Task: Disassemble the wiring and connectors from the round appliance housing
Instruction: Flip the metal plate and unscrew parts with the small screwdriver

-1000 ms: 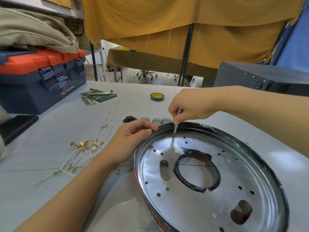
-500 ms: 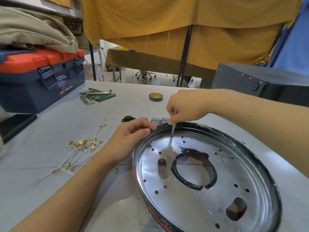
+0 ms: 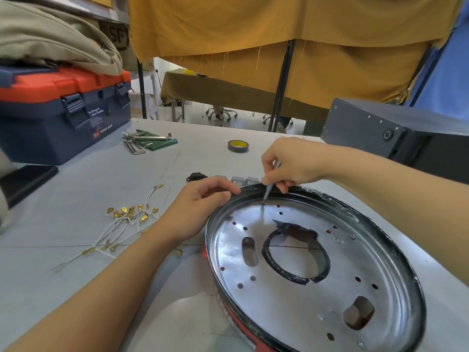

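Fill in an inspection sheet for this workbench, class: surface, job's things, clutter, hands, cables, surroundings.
Surface: grey table, scuffed.
Job's things: round housing lying flat near the right; thin screwdriver with its tip at a hole by the far rim.
Clutter: tape roll, hex keys, toolbox, small connectors behind the rim.
Hands: left hand steadying the rim; right hand pinching the screwdriver.
Cables: loose white wires with brass terminals, left of the housing.
Surroundings: yellow cloth, dark box.
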